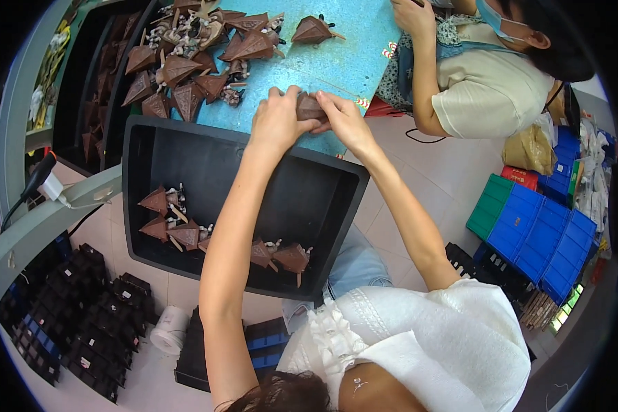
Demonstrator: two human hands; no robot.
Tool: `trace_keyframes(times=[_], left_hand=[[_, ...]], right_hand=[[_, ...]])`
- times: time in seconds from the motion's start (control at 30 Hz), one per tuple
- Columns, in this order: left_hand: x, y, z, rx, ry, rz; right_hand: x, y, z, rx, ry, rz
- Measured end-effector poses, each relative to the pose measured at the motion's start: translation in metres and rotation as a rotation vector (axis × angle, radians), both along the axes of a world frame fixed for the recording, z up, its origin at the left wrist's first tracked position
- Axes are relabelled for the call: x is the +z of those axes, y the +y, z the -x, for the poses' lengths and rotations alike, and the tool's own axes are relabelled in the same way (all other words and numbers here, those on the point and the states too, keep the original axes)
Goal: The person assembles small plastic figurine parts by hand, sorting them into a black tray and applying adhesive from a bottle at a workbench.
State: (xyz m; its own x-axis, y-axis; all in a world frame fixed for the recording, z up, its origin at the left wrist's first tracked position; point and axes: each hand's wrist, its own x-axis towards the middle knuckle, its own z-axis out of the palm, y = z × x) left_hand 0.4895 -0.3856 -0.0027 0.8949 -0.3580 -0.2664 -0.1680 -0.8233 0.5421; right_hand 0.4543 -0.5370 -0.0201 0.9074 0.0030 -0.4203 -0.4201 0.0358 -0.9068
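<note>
Holding a brown piece [311,108] beyond the roomy tray's rim [185,130].

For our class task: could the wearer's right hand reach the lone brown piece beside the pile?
Probably yes: bare tabletop leaves the way to the lone piece free, though the right hand grips a brown object.

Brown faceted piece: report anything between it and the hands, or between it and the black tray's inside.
Nothing visible separates the brown faceted piece from the left hand or right hand; both touch it. Toward the inside of the black tray, its far rim intervenes, and the left forearm crosses above it.
</note>
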Motion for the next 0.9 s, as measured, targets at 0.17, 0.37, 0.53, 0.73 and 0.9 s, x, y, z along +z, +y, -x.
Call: trace_keyframes(times=[0.17, 0.37, 0.53, 0.73, 0.9], left_hand=[[0.035, 0.022, -0.001, 0.369, 0.58, 0.962], [0.074, 0.03, 0.062, 0.489, 0.667, 1.515], [0.086, 0.03, 0.08, 0.927, 0.525, 1.612], [0.091, 0.052, 0.102, 1.051, 0.472, 1.878], [0.088, 0.07, 0.109, 0.963, 0.62, 2.127]], right_hand=[[0.062, -0.018, 0.012, -0.17, -0.269, -0.277], [0.096, 0.034, 0.041, 0.026, 0.036, -0.541], [0.093, 0.062, 0.061, -0.029, -0.322, -0.153], [0.129, 0.071, 0.065, 0.301, -0.279, -0.101], [0.124, 0.087, 0.072, 0.204, -0.753, 0.26]])
